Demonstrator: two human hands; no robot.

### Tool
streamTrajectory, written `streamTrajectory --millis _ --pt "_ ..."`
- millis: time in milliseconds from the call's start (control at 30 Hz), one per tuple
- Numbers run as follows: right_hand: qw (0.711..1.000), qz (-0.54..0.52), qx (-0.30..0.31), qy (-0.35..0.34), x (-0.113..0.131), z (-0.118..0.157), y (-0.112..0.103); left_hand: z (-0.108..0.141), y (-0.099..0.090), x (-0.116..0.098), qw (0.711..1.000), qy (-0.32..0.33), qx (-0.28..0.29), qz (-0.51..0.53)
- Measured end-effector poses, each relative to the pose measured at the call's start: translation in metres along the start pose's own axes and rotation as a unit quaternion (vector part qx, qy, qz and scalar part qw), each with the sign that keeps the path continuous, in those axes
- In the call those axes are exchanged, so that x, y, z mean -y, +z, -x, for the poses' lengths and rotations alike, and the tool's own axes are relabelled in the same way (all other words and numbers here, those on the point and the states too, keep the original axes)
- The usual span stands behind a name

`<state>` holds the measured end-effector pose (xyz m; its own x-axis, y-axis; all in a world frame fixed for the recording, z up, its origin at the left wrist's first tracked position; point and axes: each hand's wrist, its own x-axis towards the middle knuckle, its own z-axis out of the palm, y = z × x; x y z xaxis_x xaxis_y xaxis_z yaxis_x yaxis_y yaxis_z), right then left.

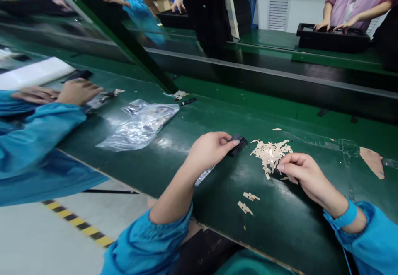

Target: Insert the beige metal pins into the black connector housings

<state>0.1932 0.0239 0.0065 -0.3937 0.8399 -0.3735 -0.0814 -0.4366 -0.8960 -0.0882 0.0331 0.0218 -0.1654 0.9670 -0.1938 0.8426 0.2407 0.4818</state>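
Note:
My left hand [211, 148] grips a small black part [238, 145] between thumb and fingers, just above the green table [174, 163]. To its right lies a loose pile of small flat beige pieces [269, 154]. At the right edge of this pile, my right hand [300, 171] is pinched, with something small and dark at the fingertips that I cannot make out. Nearer the front edge, a few similar pieces [245, 208] lie apart from the pile. Part of a clear plastic piece [204, 176] shows beneath my left wrist.
A clear plastic bag [141, 126] lies left of centre, near a dark object [188, 101]. A co-worker's hands [77, 90] are at the far left. Green post [124, 39] slants behind. Across the line, a person handles a black tray [334, 38]. Brown patch [372, 162] at right.

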Motion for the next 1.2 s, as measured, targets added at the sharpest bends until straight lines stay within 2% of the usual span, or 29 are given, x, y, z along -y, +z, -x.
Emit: streamTrajectory --millis 133,233,433,533,667,767,833,867,933,1000,1067,1133,1200 --pt "0.999 0.012 -0.048 0.003 -0.010 -0.007 -0.003 0.010 -0.002 -0.003 0.997 -0.006 -0.070 0.013" --pt "0.999 0.016 -0.046 -0.002 -0.016 -0.007 -0.003 0.019 0.001 -0.007 0.992 0.022 -0.121 0.019" --pt "0.998 0.019 -0.054 -0.010 -0.019 -0.004 -0.004 0.023 0.011 -0.007 0.990 0.033 -0.079 0.113" --pt "0.999 0.018 -0.039 -0.020 -0.019 -0.004 -0.006 0.038 0.017 -0.005 0.990 0.037 -0.080 0.111" --pt "0.999 0.020 -0.022 -0.016 -0.018 -0.003 -0.008 0.061 0.034 0.000 0.995 0.063 -0.016 0.074" --pt "0.999 0.027 -0.028 -0.018 -0.017 -0.002 -0.006 0.072 0.045 0.001 0.992 0.087 -0.066 0.070" --pt "0.998 0.037 -0.033 -0.023 -0.018 0.000 -0.005 0.077 0.047 -0.003 0.987 0.078 -0.098 0.098" --pt "0.998 0.044 -0.036 -0.028 -0.019 0.000 -0.003 0.079 0.047 -0.006 0.986 0.065 -0.090 0.128" --pt "0.997 0.059 -0.042 -0.039 -0.021 0.002 -0.001 0.082 0.049 -0.016 0.975 0.042 -0.021 0.216" --pt "0.995 0.073 -0.049 -0.050 -0.024 0.003 0.001 0.083 0.054 -0.026 0.945 0.036 0.080 0.317" --pt "0.994 0.079 -0.058 -0.052 -0.026 0.003 0.002 0.081 0.061 -0.034 0.906 0.029 0.155 0.393" --pt "0.993 0.078 -0.070 -0.050 -0.027 0.003 0.003 0.079 0.068 -0.038 0.874 0.014 0.199 0.442" --pt "0.993 0.073 -0.083 -0.050 -0.027 0.002 0.003 0.076 0.073 -0.041 0.858 0.007 0.214 0.467"
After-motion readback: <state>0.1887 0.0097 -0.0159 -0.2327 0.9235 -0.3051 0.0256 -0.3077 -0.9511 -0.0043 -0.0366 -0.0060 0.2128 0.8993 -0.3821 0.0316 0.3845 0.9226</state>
